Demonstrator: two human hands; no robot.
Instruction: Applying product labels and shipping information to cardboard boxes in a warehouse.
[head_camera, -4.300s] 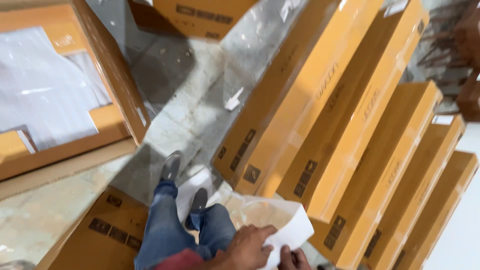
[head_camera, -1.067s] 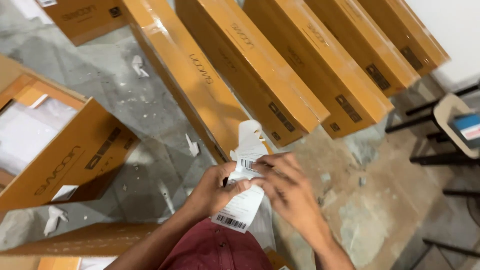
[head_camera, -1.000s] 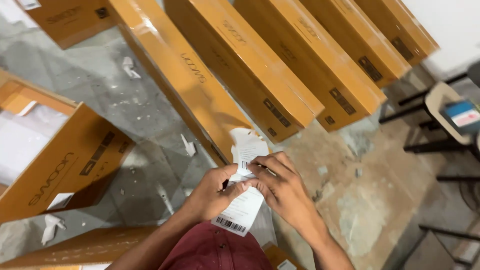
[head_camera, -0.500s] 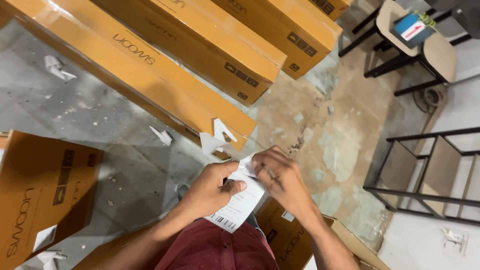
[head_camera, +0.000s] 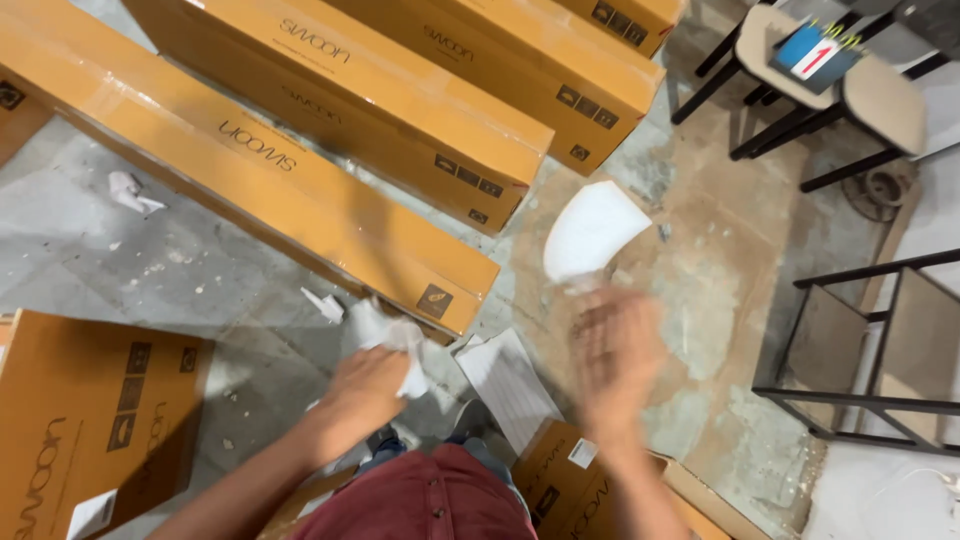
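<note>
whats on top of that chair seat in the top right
A blue box with a white label lies across the pale chair seat. What the box covers, and anything inside it, is hidden.

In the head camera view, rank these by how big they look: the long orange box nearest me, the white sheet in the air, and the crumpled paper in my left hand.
1. Long orange box, by far the largest.
2. White sheet above the blurred right hand.
3. Crumpled paper in the left hand, partly hidden by the fingers, so its full size is unsure.
</note>
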